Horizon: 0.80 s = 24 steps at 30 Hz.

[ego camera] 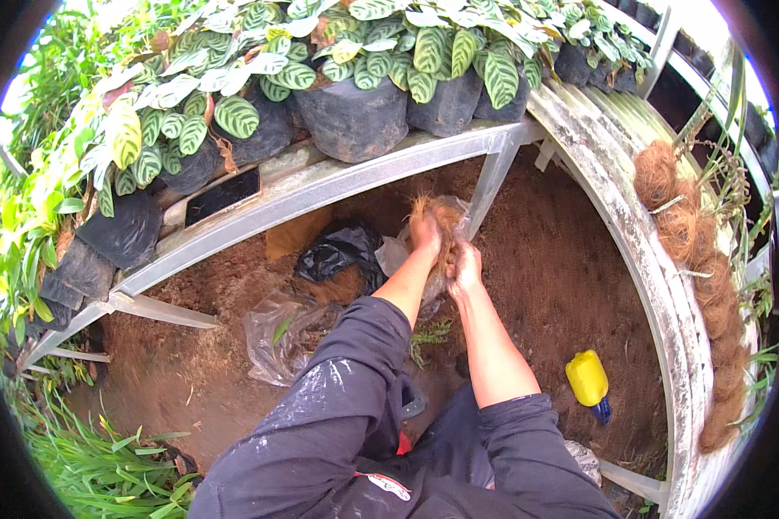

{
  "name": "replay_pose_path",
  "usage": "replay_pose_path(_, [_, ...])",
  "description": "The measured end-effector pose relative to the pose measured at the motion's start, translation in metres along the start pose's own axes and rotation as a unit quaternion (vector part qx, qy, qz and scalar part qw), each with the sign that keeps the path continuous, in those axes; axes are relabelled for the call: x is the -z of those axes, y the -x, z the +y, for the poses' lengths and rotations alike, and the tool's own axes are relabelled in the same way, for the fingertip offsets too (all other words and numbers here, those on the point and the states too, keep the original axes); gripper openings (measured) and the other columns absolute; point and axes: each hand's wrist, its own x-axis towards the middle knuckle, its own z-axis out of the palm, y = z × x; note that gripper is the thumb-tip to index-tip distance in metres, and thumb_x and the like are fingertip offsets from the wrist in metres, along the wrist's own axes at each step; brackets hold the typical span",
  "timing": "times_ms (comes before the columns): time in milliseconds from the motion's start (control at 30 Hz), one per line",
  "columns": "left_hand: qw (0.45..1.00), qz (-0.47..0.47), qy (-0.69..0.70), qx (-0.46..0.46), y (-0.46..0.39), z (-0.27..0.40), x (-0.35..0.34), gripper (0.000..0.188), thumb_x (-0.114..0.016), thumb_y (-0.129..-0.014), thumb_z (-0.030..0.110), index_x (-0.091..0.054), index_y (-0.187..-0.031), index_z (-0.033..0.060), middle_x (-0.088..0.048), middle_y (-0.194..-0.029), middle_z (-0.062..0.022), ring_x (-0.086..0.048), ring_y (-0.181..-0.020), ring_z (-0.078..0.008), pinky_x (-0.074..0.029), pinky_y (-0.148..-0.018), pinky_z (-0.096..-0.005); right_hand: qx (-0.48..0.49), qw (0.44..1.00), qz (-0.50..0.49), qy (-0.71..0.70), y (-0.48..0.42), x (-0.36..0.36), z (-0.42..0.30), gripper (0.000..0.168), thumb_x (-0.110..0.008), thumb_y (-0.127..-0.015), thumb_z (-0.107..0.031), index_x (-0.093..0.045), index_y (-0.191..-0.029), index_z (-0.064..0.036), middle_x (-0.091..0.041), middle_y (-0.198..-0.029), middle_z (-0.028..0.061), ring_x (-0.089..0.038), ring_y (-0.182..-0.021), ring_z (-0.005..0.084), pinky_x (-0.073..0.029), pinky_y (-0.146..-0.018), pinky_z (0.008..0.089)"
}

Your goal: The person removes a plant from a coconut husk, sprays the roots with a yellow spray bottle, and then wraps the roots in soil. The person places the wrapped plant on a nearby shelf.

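Both hands meet in front of me, low under the front bench. My left hand (pixel 426 232) is closed around brown coconut fibre (pixel 447 217), with loose strands sticking out above the fingers. Against the other side of the fibre, my right hand (pixel 464 265) grips it with curled fingers. Clear plastic (pixel 433 285) lies behind and below the hands. Just left of them, a black plastic bag (pixel 341 250) lies on the ground with brown fibre at its mouth. Crumpled clear plastic sheeting (pixel 279 337) is spread nearer to me.
Potted plants with striped leaves in black grow bags (pixel 354 117) line the metal-framed bench (pixel 311 185) ahead. On the corrugated bench (pixel 623 175) at right lies a row of fibre balls (pixel 681 227). A yellow bottle (pixel 586 378) with a blue top lies on the soil. Grass grows at lower left.
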Motion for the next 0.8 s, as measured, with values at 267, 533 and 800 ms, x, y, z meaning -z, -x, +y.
replay_pose_path(267, [0.931, -0.317, 0.088, 0.158, 0.075, 0.045, -0.02, 0.04, -0.045, -0.104, 0.037, -0.059, -0.13, 0.0096, -0.064, -0.125, -0.0092, -0.061, -0.115, -0.0247, -0.045, -0.102, -0.0392, 0.067, 0.993, 0.068, -0.073, -0.138, 0.091, 0.001, 0.055, -0.05, -0.095, -0.06, -0.062, -0.114, -0.01, -0.063, -0.105, 0.0135, -0.06, -0.093, 0.0289, -0.049, -0.086, 0.0457])
replay_pose_path(533, [0.938, -0.213, -0.272, 0.023, 0.049, 0.016, -0.008, 0.053, -0.035, -0.104, 0.046, -0.043, -0.149, 0.0179, -0.034, -0.156, -0.0248, -0.023, -0.148, -0.0423, -0.017, -0.118, -0.0588, 0.013, 0.975, -0.048, -0.217, -0.086, 0.018, 0.031, 0.062, -0.042, -0.097, -0.06, -0.048, -0.134, -0.011, -0.056, -0.127, 0.0131, -0.053, -0.115, 0.0295, -0.042, -0.1, 0.0475])
replay_pose_path(800, [0.939, -0.019, -0.327, -0.109, 0.054, 0.013, -0.033, 0.037, -0.043, -0.1, 0.023, -0.059, -0.124, -0.0001, -0.058, -0.128, -0.0262, -0.05, -0.126, -0.045, -0.038, -0.106, -0.0523, -0.052, 0.972, -0.144, -0.18, -0.021, 0.018, 0.005, 0.072, -0.035, -0.1, -0.061, -0.035, -0.154, -0.013, -0.048, -0.148, 0.0128, -0.045, -0.136, 0.03, -0.034, -0.114, 0.0494])
